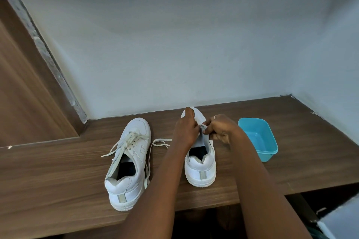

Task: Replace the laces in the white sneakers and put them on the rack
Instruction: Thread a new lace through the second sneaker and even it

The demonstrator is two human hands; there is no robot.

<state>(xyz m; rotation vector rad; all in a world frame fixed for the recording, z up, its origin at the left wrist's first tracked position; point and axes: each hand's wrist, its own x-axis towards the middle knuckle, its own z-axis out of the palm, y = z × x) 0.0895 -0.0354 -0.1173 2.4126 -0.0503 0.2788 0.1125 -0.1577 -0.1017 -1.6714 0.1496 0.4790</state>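
Two white sneakers stand on a wooden shelf (58, 170), heels toward me. The left sneaker (128, 163) has loose cream laces (134, 139) spilling over its sides, one end trailing right across the wood. Over the tongue of the right sneaker (201, 165) both my hands work close together. My left hand (185, 131) pinches the lace near the eyelets. My right hand (219, 129), a ring on one finger, pinches the same lace (202, 127) from the other side. The hands hide most of that shoe's lacing.
A turquoise plastic tub (258, 138) sits just right of the right sneaker. A pale wall (174, 44) closes the back and right side. A brown wooden panel (23, 93) rises at the left. The shelf's front edge runs under my forearms.
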